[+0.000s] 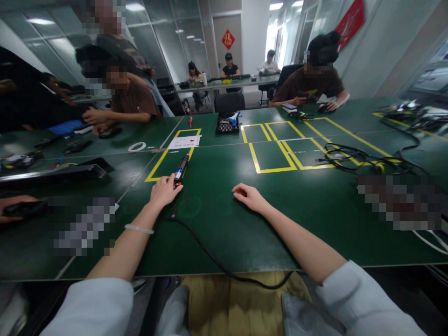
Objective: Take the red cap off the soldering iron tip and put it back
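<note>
1. Main item: one black cylindrical tool with a blue-and-white band and an orange-red lower end. Location: on the smooth dark green tabletop, left of centre, slanting away over the right side of one yellow tape rectangle.
2. Hands: two, both bare. The left hand touches the tool's lower end, thumb and fingers about it; whether they are closed on it cannot be told. One pale, smooth ring-shaped bangle encircles the left wrist.
3. The right hand rests on the tabletop, well apart from the tool, fingers loosely curled; its degree of closure cannot be told.
4. Cable: one flexible black cable curves from near the left hand over the table's near edge.
5. Beyond the tool: one flat white printed sheet, across the tape rectangle; one white ring, to its left; one small red-handled item, farther back.
6. Far centre: one black tray with a patterned wall, bearing a blue-and-white piece.
7. Right side: at least four adjoining yellow tape outlines; tangled black cables, count indeterminable, overlap their near-right part.
8. Far side: two seated persons in brown short-sleeved shirts, one left, one right.
</note>
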`<state>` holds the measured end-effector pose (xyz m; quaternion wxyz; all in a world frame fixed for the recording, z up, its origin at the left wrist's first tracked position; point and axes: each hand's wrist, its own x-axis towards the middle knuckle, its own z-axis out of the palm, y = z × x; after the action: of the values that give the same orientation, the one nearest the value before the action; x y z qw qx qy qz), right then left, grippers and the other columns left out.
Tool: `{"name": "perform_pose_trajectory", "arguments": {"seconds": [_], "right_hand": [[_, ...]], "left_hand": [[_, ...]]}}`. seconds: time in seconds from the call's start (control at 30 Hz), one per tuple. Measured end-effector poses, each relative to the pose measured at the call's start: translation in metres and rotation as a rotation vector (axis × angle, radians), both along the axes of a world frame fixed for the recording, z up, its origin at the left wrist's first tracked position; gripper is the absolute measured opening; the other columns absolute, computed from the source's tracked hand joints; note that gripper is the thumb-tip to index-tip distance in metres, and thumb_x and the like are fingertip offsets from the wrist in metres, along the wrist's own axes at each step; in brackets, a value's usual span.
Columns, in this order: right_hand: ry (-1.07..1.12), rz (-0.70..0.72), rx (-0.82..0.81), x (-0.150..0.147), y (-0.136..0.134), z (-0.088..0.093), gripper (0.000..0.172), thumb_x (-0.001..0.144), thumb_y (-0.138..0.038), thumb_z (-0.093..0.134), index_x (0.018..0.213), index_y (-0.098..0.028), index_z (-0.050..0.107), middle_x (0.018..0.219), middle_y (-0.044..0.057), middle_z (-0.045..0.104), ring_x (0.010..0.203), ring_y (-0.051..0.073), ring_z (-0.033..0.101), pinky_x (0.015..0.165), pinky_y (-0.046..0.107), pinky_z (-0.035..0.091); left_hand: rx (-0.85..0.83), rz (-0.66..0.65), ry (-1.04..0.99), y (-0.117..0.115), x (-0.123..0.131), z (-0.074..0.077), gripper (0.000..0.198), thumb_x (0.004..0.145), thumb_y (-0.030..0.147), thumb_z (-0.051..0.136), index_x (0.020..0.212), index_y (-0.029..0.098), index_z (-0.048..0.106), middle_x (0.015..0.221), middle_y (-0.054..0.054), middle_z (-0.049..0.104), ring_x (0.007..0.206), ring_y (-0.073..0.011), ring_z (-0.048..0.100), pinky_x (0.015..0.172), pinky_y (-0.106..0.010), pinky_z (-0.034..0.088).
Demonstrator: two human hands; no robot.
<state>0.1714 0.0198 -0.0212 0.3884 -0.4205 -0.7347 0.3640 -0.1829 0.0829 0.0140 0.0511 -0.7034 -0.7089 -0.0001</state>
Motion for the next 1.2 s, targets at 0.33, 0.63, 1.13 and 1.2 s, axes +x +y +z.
{"name": "perform_pose_trajectory", "arguments": {"seconds": [0.33,0.63,1.13,1.2], "right_hand": [[-0.016,0.012,0.005,0.0,0.002,-0.003,0.017,0.086,-0.027,0.055,0.097,-0.017,0.064,0.081,0.002,0.064,0.067,0.012,0.053,0.066,0.026,0.042],[-0.015,0.021,-0.003,0.0,0.001,-0.003,0.016,0.085,-0.025,0.055,0.095,-0.016,0.063,0.079,0.001,0.063,0.067,0.012,0.053,0.067,0.026,0.042],[0.047,0.035,-0.012,-0.001,0.003,-0.006,0.021,0.085,-0.03,0.056,0.101,-0.017,0.061,0.081,0.001,0.062,0.067,0.012,0.053,0.067,0.026,0.044],[0.097,0.063,-0.028,-0.001,0.003,-0.006,0.028,0.084,-0.031,0.059,0.109,-0.018,0.057,0.083,0.001,0.062,0.065,0.011,0.052,0.066,0.025,0.044]], "left_hand": [[-0.054,0.221,-0.039,0.042,-0.087,0.001,0.065,0.088,0.06,0.036,0.139,0.019,0.039,0.133,-0.019,0.045,0.122,-0.0394,0.044,0.096,-0.052,0.036],[0.209,0.198,0.008,0.017,-0.054,0.003,0.047,0.087,0.042,0.047,0.121,0.01,0.049,0.12,-0.022,0.052,0.112,-0.0364,0.052,0.093,-0.046,0.039],[-0.192,-0.341,-1.108,-0.014,0.117,-0.002,0.035,0.085,0.041,0.052,0.104,0.014,0.064,0.091,-0.007,0.066,0.077,-0.0152,0.061,0.076,-0.03,0.048],[-0.347,-0.427,-1.203,-0.03,0.144,-0.007,0.043,0.084,0.041,0.055,0.117,0.013,0.06,0.088,-0.005,0.065,0.074,-0.0138,0.059,0.073,-0.029,0.048]]}}
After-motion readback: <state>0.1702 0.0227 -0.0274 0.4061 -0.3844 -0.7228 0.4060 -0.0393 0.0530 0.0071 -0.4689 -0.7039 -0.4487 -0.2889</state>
